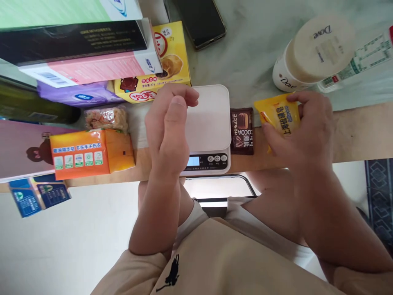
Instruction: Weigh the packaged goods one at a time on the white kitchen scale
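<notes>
My right hand holds a small yellow snack packet between thumb and fingers, at the table's front edge. Just left of that packet, a brown cocoa snack packet lies flat beside the white kitchen scale. The scale's display is lit, but its digits are too faint to read. Over the left side of the scale is my left hand, its fingers loosely curled and the thumb lying against them. Nothing shows in it, and it hides part of the scale.
Stacked boxes, including a yellow snack box, stand at the left with a dark green bottle. An orange soap pack sits by the front edge. A phone lies behind the scale; a Dove tub stands right.
</notes>
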Tool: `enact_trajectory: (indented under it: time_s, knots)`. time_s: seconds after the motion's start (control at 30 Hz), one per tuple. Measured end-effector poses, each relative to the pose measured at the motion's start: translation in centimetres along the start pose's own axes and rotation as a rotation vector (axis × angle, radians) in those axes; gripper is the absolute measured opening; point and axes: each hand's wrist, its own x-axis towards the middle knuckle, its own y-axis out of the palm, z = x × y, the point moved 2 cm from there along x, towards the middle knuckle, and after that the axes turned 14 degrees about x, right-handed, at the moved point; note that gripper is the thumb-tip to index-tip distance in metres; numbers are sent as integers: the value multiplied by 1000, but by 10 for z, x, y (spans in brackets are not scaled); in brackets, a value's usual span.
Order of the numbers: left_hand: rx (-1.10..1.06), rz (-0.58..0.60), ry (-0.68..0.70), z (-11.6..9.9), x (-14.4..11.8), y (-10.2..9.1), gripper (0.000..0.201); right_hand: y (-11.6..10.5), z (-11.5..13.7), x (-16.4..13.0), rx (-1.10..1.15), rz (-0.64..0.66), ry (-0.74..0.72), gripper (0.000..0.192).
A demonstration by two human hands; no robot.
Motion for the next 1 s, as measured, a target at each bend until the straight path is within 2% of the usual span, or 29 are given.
enact_trajectory:
  time_s: [0.1, 0.2, 0.3, 0.37, 0.5, 0.63, 0.7, 0.8, 0.9, 1.0]
  knots:
    - [38, 11, -4, 0, 2, 1, 37, -1, 10, -3, -26, 48, 85, 65]
    - [76, 54, 38, 0, 3, -1, 44, -4, 14, -1, -26, 98, 164, 51]
    - [64, 18, 30, -3, 3, -6, 42, -8, 15, 3, -36, 140, 200, 43]
    - [77, -25, -6, -7, 1, -9, 38, -9, 15, 4, -42, 140, 185, 44]
    - [141, -33, -22, -9, 0, -14, 35, -8, 13, 3, -69, 110, 133, 48]
    - [97, -48, 34, -6, 1, -20, 33, -11, 19, 0, -102, -74, -13, 53]
    - [39, -44, 28, -8, 2, -24, 30, -10, 32, -2, -62, -150, -154, 49]
    - [-50, -78, -4, -16, 1, -35, 32, -1, 66, -7, 9, -142, -384, 37]
    - [-97, -138, 3, -27, -1, -51, 34, 16, 109, -12, 123, -35, -506, 26]
    - [-129, -255, -22, -34, -4, -76, 29, 39, 151, -11, 218, 133, -562, 20]
